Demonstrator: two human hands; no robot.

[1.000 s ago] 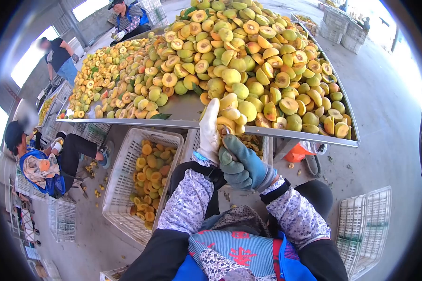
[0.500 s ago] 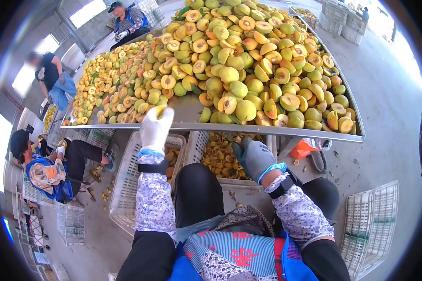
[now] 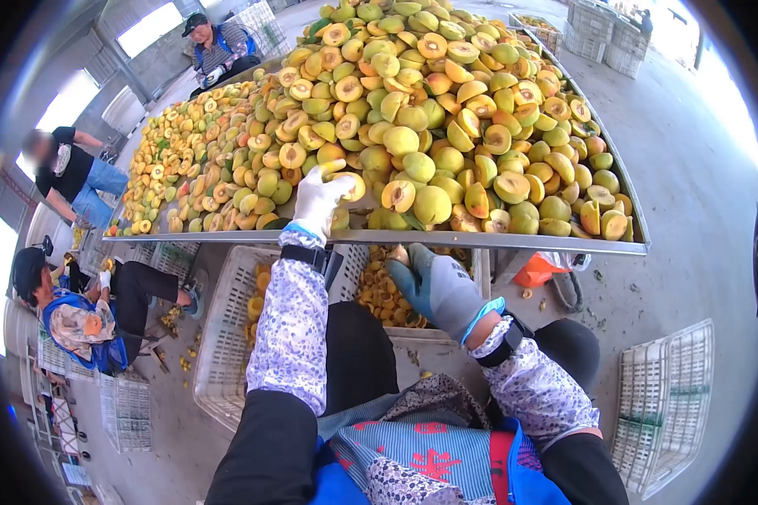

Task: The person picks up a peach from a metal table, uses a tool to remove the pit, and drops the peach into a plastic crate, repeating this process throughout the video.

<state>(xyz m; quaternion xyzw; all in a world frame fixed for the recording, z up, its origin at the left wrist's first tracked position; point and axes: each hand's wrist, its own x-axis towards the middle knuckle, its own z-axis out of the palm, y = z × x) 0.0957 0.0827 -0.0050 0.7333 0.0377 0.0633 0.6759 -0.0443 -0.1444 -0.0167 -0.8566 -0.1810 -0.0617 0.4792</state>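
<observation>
My left hand, in a white glove, is at the near edge of the metal table. Its fingers close around a yellow peach half at the edge of the heap of peaches. Below the table's rim is my right hand, in a grey-blue glove with its fingers curled. A small tan tip shows at those fingers; what it belongs to is hidden. Under that hand a white crate holds cut yellow peach pieces.
Another white crate with fruit stands to the left. An empty-looking crate lies at right on the floor. An orange bag hangs below the table. One person sits at left; two others are farther back beside the table.
My left hand has moved right and forward to the heap, onto a peach half. My right hand has shifted slightly left. The view has moved a little.
</observation>
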